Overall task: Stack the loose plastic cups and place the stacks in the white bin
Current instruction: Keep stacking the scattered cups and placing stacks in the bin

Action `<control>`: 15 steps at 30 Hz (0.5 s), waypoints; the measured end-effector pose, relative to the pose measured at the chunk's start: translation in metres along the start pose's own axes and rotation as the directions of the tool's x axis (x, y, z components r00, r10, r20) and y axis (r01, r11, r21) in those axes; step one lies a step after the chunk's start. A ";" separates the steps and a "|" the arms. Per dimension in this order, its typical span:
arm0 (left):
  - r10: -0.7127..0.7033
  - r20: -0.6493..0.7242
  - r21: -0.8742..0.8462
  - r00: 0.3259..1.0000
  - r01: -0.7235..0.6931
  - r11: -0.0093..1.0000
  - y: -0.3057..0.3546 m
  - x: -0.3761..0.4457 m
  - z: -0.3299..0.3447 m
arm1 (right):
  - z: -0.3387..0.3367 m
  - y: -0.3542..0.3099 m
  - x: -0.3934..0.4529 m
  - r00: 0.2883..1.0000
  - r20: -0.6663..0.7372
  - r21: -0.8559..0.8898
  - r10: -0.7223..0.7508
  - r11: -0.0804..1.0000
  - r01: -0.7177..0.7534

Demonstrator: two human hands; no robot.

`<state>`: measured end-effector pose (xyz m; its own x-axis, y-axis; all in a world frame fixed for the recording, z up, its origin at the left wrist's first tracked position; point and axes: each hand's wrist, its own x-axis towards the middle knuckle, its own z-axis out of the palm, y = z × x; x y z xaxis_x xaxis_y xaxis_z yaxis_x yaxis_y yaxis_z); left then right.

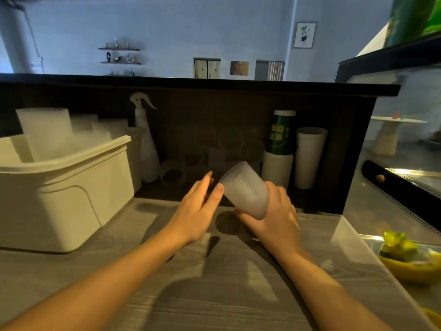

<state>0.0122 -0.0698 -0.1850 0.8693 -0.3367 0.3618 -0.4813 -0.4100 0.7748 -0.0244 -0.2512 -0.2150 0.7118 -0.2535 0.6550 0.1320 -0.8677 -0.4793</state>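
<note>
The cup (243, 189) is a frosted, translucent plastic tumbler with fine vertical ribbing along its wall. We hold it above the desk (214, 283), tilted: its long axis runs from lower right to upper left, with one circular end up and away toward the dark back panel and the other end low, near our right palm. We cannot tell which end is the open mouth.

Our right hand (274, 218) grips the cup, fingers curled round its lower part from the right and from beneath. Our left hand (200, 209) is released, fingers straight and together, thumb extended; the thumb tip lies at the cup's upper rim, and we cannot tell whether it touches.

The white bin (62, 187) stands on the desk to the left, well apart from the held cup. It is rectangular, opaque and smooth, with a rolled rim and rounded corners. Stacks of cups (45, 132) of the same frosted, ribbed plastic stand upright in it, rising above the rim.

The desk has a grey wood-grain surface. Against the dark back panel stand a white spray bottle (145, 144), several clear loose cups (171, 174) lying in shadow, a green printed cup (280, 132) and tall white cups (309, 156).
</note>
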 end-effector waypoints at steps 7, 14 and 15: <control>0.050 -0.095 0.386 0.994 -0.010 0.922 0.000 0.074 0.003 | -0.005 0.024 0.010 0.944 -0.213 -0.039 0.254 0.963 -0.268; 0.160 0.012 0.550 0.987 -0.140 0.823 0.008 0.143 0.022 | -0.010 0.039 0.017 0.883 -0.295 -0.038 0.364 0.919 -0.391; 0.225 0.033 0.633 0.974 -0.195 0.750 0.008 0.152 0.024 | -0.009 0.040 0.017 0.883 -0.294 -0.037 0.366 0.919 -0.393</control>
<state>0.1384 -0.1448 -0.1364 0.7343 -0.4481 0.5099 -0.6013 -0.7780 0.1823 -0.0130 -0.2937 -0.2177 0.4741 -0.6668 0.5749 -0.1839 -0.7136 -0.6760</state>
